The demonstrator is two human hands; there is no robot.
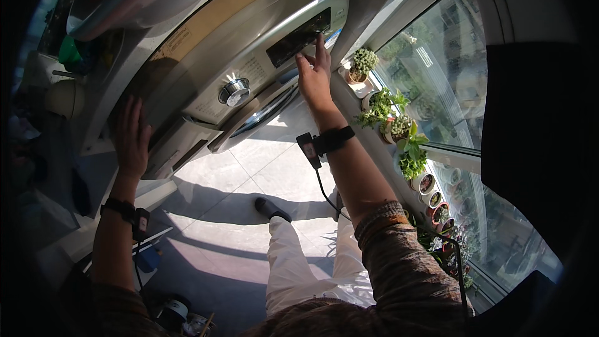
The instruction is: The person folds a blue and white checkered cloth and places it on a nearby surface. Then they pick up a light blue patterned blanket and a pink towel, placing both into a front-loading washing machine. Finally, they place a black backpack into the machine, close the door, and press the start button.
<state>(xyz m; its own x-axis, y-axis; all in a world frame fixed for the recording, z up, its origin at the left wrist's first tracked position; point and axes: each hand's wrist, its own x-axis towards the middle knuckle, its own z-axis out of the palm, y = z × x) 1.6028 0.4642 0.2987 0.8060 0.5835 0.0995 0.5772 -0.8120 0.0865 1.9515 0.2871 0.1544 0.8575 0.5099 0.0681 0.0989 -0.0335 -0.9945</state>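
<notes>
A front-loading washing machine stands before me, its silver control panel (262,56) facing me. My right hand (316,70) reaches to the dark display strip (292,40), with the index finger extended onto its lower edge and the other fingers bent; it holds nothing. The chrome dial (235,92) sits left of that hand, above the round door (262,114). On the left, my left hand (132,138) rests flat at the machine's top left edge, near the detergent drawer front (180,147), with nothing in it. Each wrist wears a black strap with a small device.
Potted succulents (365,63) and other potted plants (412,159) line the windowsill on the right, beside the glass (435,65). A translucent plastic tub (154,0) is above at upper left. Grey floor tiles (243,168) lie below. Containers (175,311) stand at lower left.
</notes>
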